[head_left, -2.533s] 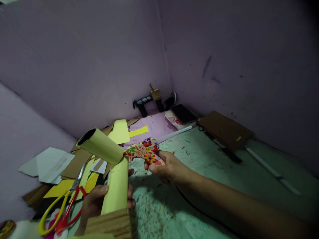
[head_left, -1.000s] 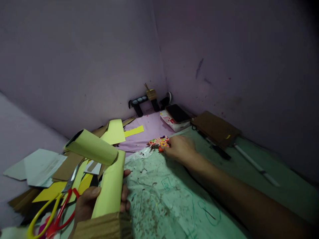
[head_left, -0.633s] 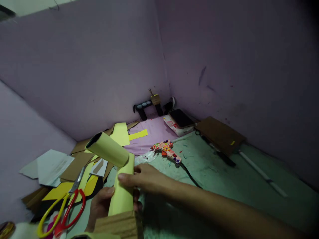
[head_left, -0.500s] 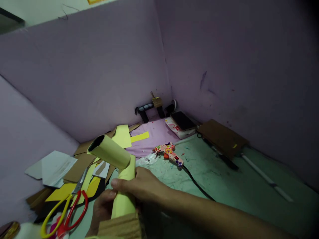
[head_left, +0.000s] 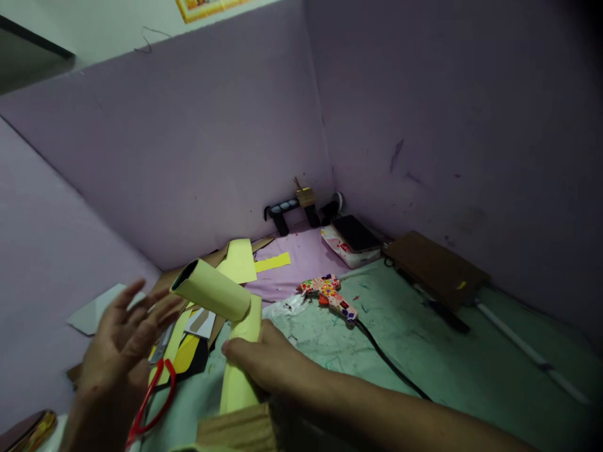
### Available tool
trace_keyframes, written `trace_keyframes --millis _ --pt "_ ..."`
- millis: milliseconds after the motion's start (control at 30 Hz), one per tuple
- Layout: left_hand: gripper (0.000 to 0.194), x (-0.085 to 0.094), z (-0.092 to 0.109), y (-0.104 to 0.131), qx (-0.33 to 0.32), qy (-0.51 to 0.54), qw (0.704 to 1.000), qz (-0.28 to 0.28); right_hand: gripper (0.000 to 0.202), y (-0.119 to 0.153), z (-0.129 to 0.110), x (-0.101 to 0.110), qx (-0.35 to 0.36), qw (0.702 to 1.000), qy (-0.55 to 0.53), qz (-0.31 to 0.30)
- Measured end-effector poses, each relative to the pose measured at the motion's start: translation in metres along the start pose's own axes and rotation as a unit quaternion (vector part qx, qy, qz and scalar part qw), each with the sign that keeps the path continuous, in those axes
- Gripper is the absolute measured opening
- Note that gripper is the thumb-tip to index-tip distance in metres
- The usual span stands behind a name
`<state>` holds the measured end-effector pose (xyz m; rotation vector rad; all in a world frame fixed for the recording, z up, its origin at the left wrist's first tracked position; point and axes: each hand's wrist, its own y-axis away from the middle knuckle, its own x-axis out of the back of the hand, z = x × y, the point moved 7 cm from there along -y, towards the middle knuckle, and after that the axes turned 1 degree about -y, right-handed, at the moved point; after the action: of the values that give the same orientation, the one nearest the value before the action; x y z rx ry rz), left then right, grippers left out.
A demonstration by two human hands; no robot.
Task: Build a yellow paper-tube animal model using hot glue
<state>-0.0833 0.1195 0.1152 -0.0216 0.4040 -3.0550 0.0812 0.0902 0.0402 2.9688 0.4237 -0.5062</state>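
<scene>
A pale yellow paper-covered tube piece (head_left: 214, 292), bent at an angle with an open hollow end at its upper left, rises from a corrugated cardboard part (head_left: 238, 432) at the bottom. My right hand (head_left: 271, 358) is wrapped round its lower section, thumb across the front. My left hand (head_left: 125, 342) is raised at the left, fingers apart and holding nothing, its fingertips near the tube's hollow end. Scissors with a red handle (head_left: 162, 414) lie beside it, partly hidden by that hand.
A patterned glue gun (head_left: 330, 298) with a black cord lies mid-table. Behind are a phone (head_left: 357, 233) on a box and black items by the wall. A brown board (head_left: 433, 267) and white stick (head_left: 513, 342) lie right; paper and cardboard scraps (head_left: 240, 260) left.
My left hand has let go of the yellow tube, moved left and up, and opened. My right hand keeps its hold. The view has shifted slightly.
</scene>
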Motion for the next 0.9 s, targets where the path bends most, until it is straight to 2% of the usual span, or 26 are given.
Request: trace_keyframes --millis 33,100,200,267,367,433,533,667,767,900 --pt "0.074 -0.003 0.017 -0.003 -0.051 -0.011 0.999 0.009 0.026 0.001 -0.001 0.000 0.003 1.000 -0.002 0.004" --pt "0.079 -0.020 0.047 -0.002 -0.145 -0.080 0.986 -0.005 0.032 0.003 0.001 0.000 -0.017 1.000 0.003 0.025" --pt "0.065 -0.045 0.067 0.002 -0.180 -0.202 0.963 -0.015 0.041 0.008 0.008 0.002 -0.060 0.996 0.020 0.070" --pt "0.056 -0.056 0.072 0.004 -0.187 -0.295 0.937 -0.026 0.042 0.010 0.008 0.000 -0.054 0.995 0.024 0.078" --pt "0.052 -0.066 0.080 0.008 -0.241 -0.423 0.872 -0.041 0.043 0.013 0.006 -0.006 -0.044 0.997 0.010 0.068" --pt "0.050 -0.069 0.084 0.009 -0.268 -0.472 0.839 -0.040 0.044 0.014 0.006 -0.009 -0.044 0.997 -0.005 0.064" --pt "0.046 -0.071 0.083 0.010 -0.228 -0.522 0.821 -0.034 0.044 0.015 0.002 -0.012 -0.029 0.998 -0.001 0.058" --pt "0.035 -0.072 0.083 0.014 -0.185 -0.563 0.805 -0.012 0.046 0.018 0.000 -0.012 -0.051 0.992 0.068 0.089" --pt "0.027 -0.072 0.087 0.016 -0.204 -0.568 0.797 -0.010 0.044 0.022 -0.007 -0.013 -0.051 0.988 0.102 0.106" --pt "0.019 -0.078 0.091 0.020 -0.280 -0.587 0.759 -0.047 0.044 0.026 -0.013 -0.016 -0.053 0.985 0.129 0.105"
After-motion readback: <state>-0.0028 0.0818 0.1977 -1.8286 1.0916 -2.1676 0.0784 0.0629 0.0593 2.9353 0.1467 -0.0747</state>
